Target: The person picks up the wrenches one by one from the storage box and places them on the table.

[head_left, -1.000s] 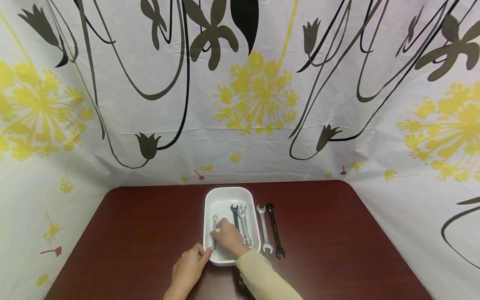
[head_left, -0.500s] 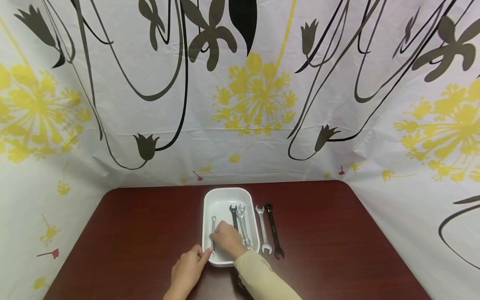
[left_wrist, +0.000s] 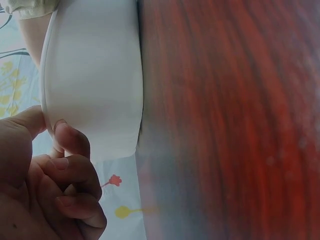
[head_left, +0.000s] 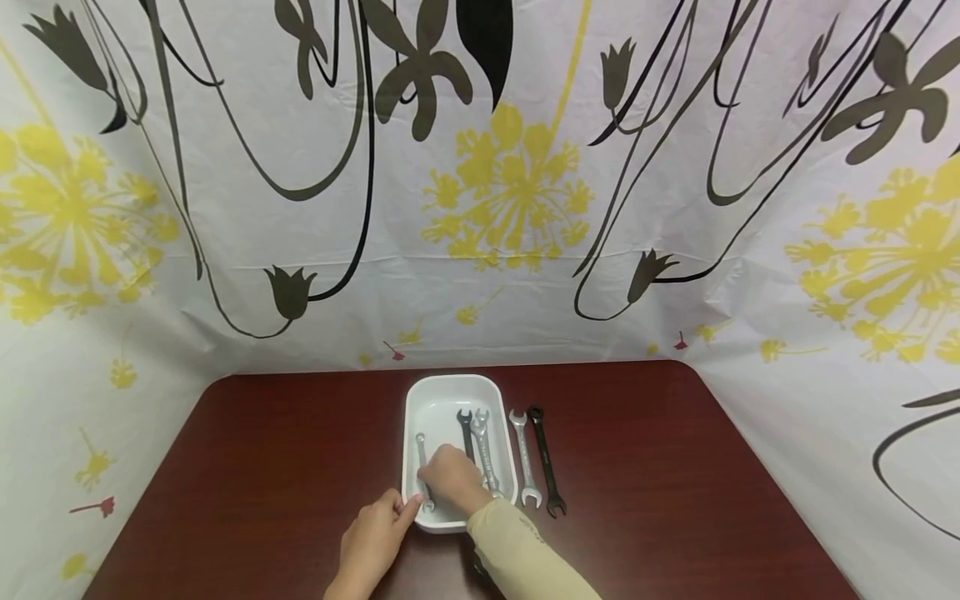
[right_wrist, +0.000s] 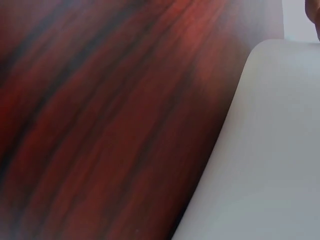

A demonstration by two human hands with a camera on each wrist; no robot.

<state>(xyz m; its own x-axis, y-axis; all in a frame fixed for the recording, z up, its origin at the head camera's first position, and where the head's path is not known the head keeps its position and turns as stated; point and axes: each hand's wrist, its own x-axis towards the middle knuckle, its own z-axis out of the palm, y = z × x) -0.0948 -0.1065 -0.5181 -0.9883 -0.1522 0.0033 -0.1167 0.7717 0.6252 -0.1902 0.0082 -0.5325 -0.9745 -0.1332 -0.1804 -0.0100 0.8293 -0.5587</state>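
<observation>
Small silver wrench in the white tray

The small silver wrench lies on the left side of the white tray. The right hand holds it with bent fingers. The left hand pinches the tray's near left corner. Two more wrenches lie in the tray

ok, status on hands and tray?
Left hand steadies white tray at near corner. Right hand on small silver wrench inside tray. Two wrenches beside tray.
</observation>
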